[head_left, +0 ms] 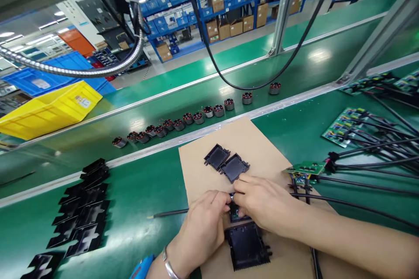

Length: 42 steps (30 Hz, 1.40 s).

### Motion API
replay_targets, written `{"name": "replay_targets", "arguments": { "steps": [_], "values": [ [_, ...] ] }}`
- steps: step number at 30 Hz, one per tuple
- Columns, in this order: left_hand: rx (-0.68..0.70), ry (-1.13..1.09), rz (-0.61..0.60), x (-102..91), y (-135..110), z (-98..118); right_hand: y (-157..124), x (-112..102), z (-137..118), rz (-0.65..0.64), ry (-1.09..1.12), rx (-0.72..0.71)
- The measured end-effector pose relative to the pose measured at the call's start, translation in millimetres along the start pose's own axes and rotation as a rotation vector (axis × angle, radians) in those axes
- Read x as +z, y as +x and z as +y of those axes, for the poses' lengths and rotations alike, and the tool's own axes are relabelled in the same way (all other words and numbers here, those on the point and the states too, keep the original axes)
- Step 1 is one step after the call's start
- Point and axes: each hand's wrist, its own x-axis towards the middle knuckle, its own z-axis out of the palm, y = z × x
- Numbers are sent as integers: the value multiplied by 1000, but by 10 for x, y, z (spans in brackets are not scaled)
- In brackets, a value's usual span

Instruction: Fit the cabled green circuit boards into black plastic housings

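Observation:
My left hand (207,216) and my right hand (262,200) meet over a small black plastic housing (235,214) with a green circuit board inside. Both hands have their fingers closed at its upper edge, and they cover much of it. Just below lies a larger black plastic cover (247,244), open side up. Beyond my fingers, two more black covers (218,157) rest touching on the cardboard sheet (196,170). A black cable (172,213) with a bare end sticks out left of my left hand.
Green circuit boards with black cables (347,126) crowd the right side, one board (306,168) beside my right forearm. Black plastic parts (87,213) lie in rows at left. Several round motor-like parts (198,117) line the far strip. A black cable (225,80) hangs overhead.

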Motion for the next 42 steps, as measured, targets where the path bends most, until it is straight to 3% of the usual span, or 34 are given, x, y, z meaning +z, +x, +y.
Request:
{"name": "replay_targets", "arguments": {
  "steps": [5,10,13,16,20,26,30,33,38,42],
  "values": [
    [114,284,162,187,-163,-137,-14,7,1,26,3,-6],
    [241,590,285,310,-249,-88,-66,-79,-31,81,-55,-108],
    [315,743,300,374,-279,-32,-52,-120,-89,42,-91,-199],
    [315,820,274,438,-322,-17,-16,-102,-139,24,-70,-188],
    [268,704,291,436,-351,-61,-24,-73,-116,-7,-33,-120],
    [85,201,142,208,-307,-101,-49,-175,-25,-16,99,59],
    [72,42,114,80,-238,-33,-22,-250,-28,-59,50,78],
    [169,56,25,13,-147,45,-73,-302,-19,-69,47,105],
    [310,180,-183,3,-6,80,-265,-295,0,-84,102,318],
    [356,240,-202,67,32,35,-311,-232,30,-126,149,351]
  ]
}}
